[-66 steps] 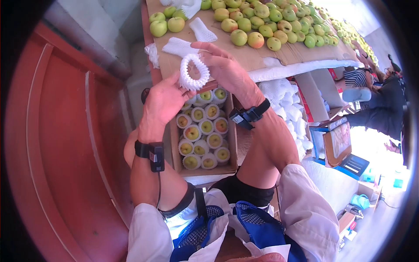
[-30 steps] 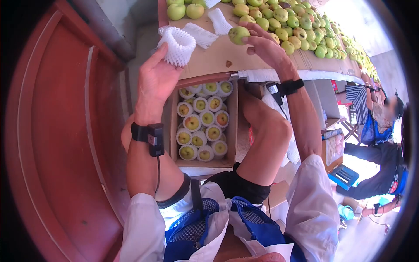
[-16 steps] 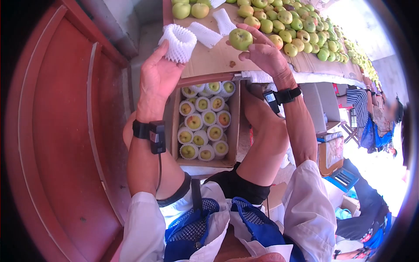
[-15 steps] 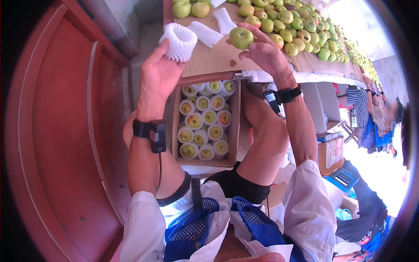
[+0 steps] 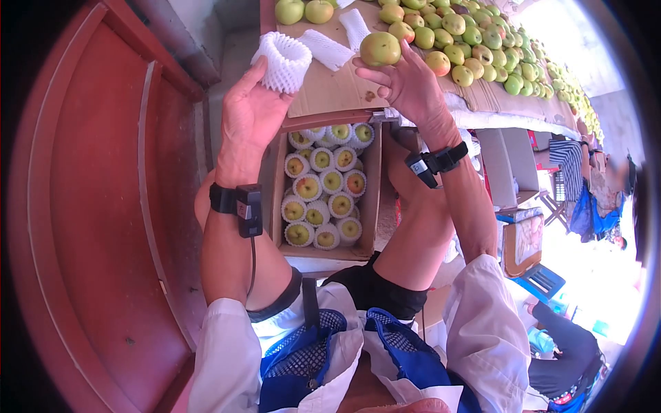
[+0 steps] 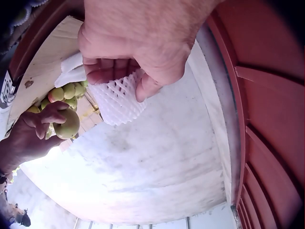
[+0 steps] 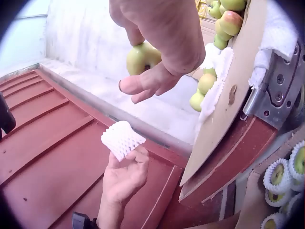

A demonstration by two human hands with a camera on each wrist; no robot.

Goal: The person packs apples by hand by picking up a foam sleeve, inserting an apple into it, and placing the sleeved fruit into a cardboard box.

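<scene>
Sitting at the near edge of a fruit-covered tabletop [image 5: 344, 89] above a carton [image 5: 368, 199] of netted fruit, a person's left hand [image 5: 249, 117] pinches an open foam net sleeve [image 5: 280, 60] while the right hand [image 5: 406, 86] grips a green apple [image 5: 380, 48], seemingly about to slide it in.

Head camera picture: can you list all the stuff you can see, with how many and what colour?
Foam net sleeve: one, white, held up in the left hand.
Apple: one, green with a blush, in the right hand's fingertips.
Loose apples: many, green and yellow, piled on the cardboard-covered table.
Flat foam nets: a few, white, on the table.
Cardboard box: one, brown, below the table edge.
Wrapped apples: about fifteen, in white nets, inside the box.
Left hand: one.
Right hand: one.
</scene>
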